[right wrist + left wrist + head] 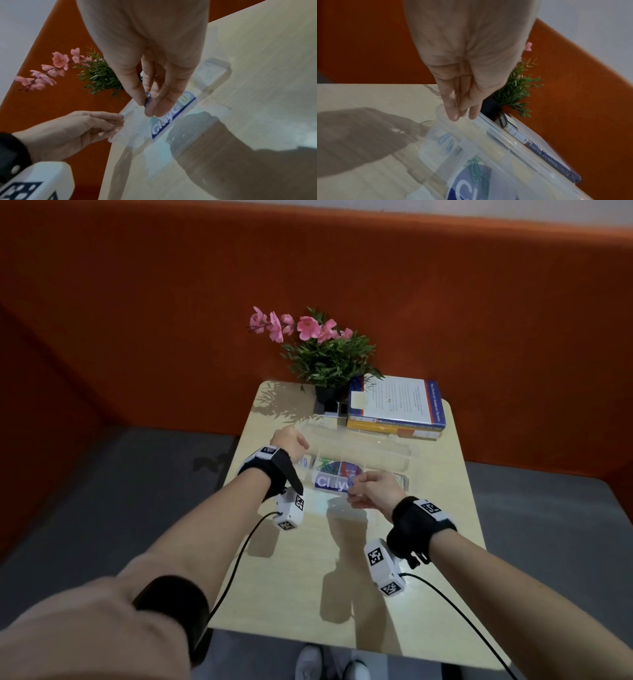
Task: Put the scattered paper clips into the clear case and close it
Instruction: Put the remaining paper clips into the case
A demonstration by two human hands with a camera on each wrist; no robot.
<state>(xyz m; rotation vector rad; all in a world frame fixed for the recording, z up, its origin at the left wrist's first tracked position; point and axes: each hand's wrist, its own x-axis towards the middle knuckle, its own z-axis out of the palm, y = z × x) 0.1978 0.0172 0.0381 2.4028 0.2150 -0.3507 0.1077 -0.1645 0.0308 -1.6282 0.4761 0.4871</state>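
Pinching blue paper clip (147, 99) in right grip (150, 94): light, springy, slippery wire. Steadying clear case (137, 127), thin rigid plastic, by end wall in left grip (82, 129), fingers curled on it.

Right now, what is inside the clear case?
Inside the case lie green clips in one compartment and pale blue clips in the next. The right hand covers part of it, so the rest cannot be seen.
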